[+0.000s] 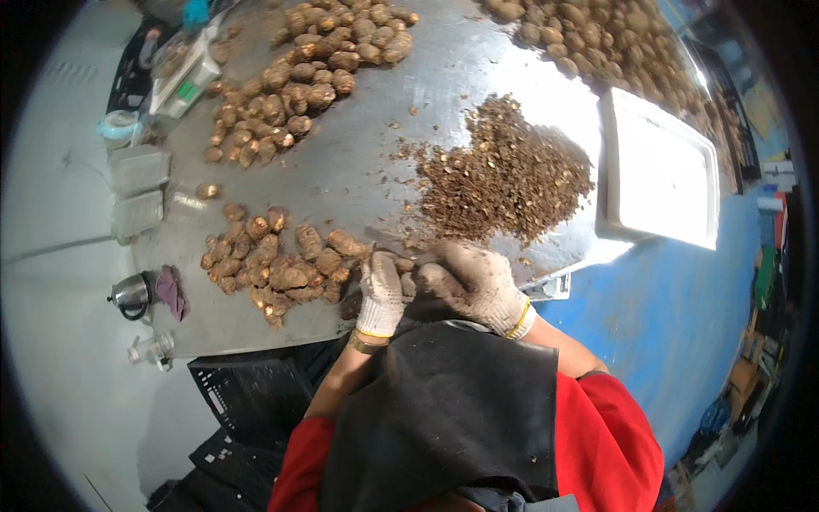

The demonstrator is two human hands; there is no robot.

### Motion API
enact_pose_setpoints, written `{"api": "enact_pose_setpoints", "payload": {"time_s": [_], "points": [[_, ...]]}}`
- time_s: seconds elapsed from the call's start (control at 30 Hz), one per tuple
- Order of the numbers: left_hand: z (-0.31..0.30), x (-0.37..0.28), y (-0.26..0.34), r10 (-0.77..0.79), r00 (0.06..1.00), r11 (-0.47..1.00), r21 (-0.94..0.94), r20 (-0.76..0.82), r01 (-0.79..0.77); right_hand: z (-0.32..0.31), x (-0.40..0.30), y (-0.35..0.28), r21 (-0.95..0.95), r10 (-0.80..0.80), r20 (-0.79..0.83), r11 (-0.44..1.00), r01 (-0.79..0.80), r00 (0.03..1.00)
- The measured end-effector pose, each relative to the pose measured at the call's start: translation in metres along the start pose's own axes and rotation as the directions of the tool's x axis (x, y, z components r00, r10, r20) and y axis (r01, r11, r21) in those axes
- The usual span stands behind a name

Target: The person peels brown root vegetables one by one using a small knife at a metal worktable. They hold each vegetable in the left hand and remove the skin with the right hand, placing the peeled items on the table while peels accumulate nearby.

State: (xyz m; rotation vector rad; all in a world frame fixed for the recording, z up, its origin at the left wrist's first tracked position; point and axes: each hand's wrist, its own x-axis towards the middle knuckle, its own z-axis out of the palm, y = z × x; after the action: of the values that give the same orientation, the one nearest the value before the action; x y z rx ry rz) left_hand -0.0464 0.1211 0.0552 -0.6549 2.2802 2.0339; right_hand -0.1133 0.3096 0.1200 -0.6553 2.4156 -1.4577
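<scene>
My left hand (pixel 382 285), in a soiled white knit glove, is closed at the table's near edge around what looks like a small brown taro corm (pixel 404 264). Close on its right is my right hand (pixel 477 278), gloved the same way, its fingers curled toward the left. Whatever the right fingers grip is blurred and mostly hidden. A pile of taro corms (pixel 269 262), several with pale cut ends, lies just left of my left hand. Beyond my right hand spreads a heap of brown peelings and scraps (pixel 505 173).
The metal table (pixel 358 160) also bears a larger taro pile (pixel 307 70) at the back left and another (pixel 601 38) at the back right. A white tray (pixel 662 169) stands at the right edge. Scale (pixel 185 86), plastic boxes (pixel 139 169) and kettle (pixel 131 296) are left.
</scene>
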Motion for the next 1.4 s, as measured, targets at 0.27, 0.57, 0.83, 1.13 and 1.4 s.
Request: {"api": "enact_pose_setpoints", "payload": {"time_s": [0.27,0.57,0.83,1.13,1.4], "points": [[-0.007,0.015,-0.014,-0.032,0.988,0.865,-0.491,0.152,0.104,0.012,0.003,0.065,-0.294,0.289,-0.09,0.906,-0.303,0.953],[0.008,0.019,0.002,-0.265,0.964,0.787,-0.584,-0.035,0.196,0.006,0.002,0.056,-0.143,0.163,-0.095,0.974,-0.176,0.982],[-0.049,0.122,0.048,-0.699,0.696,0.033,-0.964,0.166,0.262,0.016,0.0,0.064,-0.075,0.158,-0.061,0.984,-0.163,0.985],[-0.178,0.224,0.089,-0.069,0.966,0.711,-0.691,-0.25,-0.129,0.006,0.005,0.055,-0.035,0.159,-0.045,0.986,-0.161,0.986],[-0.159,0.148,0.02,0.011,0.999,0.197,0.979,-0.049,0.046,0.005,-0.003,0.053,-0.092,0.239,0.028,0.968,-0.235,0.971]]}}
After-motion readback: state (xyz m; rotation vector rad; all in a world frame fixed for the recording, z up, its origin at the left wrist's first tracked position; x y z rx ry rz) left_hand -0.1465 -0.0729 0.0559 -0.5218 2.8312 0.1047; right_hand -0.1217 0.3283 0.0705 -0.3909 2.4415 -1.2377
